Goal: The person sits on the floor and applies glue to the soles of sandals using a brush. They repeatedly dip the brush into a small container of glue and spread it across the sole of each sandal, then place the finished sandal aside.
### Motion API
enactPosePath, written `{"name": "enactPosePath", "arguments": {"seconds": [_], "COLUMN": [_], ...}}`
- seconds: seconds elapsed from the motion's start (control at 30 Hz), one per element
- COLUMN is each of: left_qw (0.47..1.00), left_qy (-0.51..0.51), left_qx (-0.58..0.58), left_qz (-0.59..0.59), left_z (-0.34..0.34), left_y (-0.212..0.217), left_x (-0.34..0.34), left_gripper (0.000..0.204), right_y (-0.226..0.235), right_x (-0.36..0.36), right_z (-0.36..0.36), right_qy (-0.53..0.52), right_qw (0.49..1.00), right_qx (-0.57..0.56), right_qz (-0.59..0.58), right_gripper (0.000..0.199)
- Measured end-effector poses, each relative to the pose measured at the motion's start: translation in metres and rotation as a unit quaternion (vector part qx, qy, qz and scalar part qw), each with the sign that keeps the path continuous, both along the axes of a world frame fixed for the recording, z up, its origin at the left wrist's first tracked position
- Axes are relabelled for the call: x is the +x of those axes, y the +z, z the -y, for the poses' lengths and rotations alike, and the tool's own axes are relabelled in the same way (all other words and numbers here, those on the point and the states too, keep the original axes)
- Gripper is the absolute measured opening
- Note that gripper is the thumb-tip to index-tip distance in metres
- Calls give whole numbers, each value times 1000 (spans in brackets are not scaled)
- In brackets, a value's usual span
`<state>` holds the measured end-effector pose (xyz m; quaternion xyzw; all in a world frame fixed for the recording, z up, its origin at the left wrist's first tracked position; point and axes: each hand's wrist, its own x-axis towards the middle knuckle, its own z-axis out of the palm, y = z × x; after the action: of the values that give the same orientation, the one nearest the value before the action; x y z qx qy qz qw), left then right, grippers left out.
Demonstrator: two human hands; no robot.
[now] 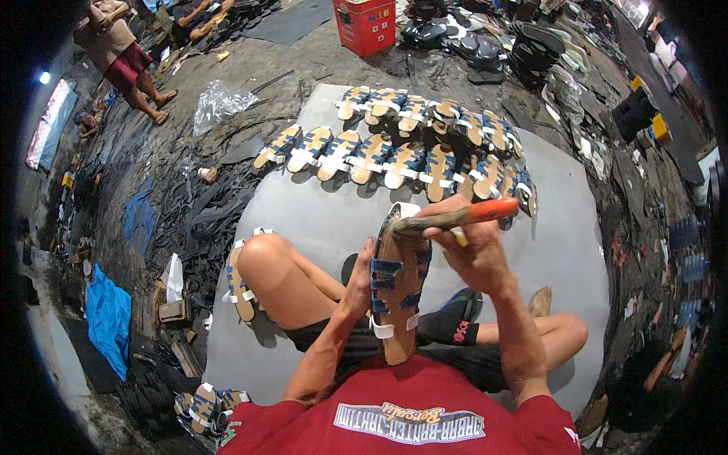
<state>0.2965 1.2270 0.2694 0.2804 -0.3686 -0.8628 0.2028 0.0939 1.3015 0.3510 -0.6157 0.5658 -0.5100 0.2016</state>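
Over the crossed legs (265, 265), a sandal (398, 307) is held clear of the grey sheet (303, 220), its long axis running away from the chest. The left hand (356, 284) is closed on its left edge, the rest of the fingers hidden behind the sole. From the other side, the right hand (478, 254) has its fingers curled snugly round a brush (447, 221), which lies nearly square across the sandal's axis, handle to the right and bristles (402, 225) to the left. What counts is the sandal's far end: the bristles overlap it just short of the white strap (406, 208), though from this angle I cannot be sure they touch. The right fingertips are nearer that end; the left hand grips lower along the edge. Farther off, other sandals (371, 155) lie in rows.
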Motion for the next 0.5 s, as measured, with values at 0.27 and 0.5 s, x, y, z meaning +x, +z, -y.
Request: {"name": "enactPosePath", "arguments": {"seconds": [0.27,0.5], "left_qw": [998,978], "left_qy": [-29,2], "left_qx": [-59,149], "left_qz": [-3,-146], "left_z": [14,29], "left_y": [-39,-52], "left_x": [-9,28], "left_gripper": [66,70], "right_y": [-25,-13], "right_x": [-11,-55], "right_z": [6,-19], "right_qy": [71,-22], "right_qw": [996,991], "right_qx": [10,133], "right_qz": [-57,-2], "right_gripper": [27,22]}}
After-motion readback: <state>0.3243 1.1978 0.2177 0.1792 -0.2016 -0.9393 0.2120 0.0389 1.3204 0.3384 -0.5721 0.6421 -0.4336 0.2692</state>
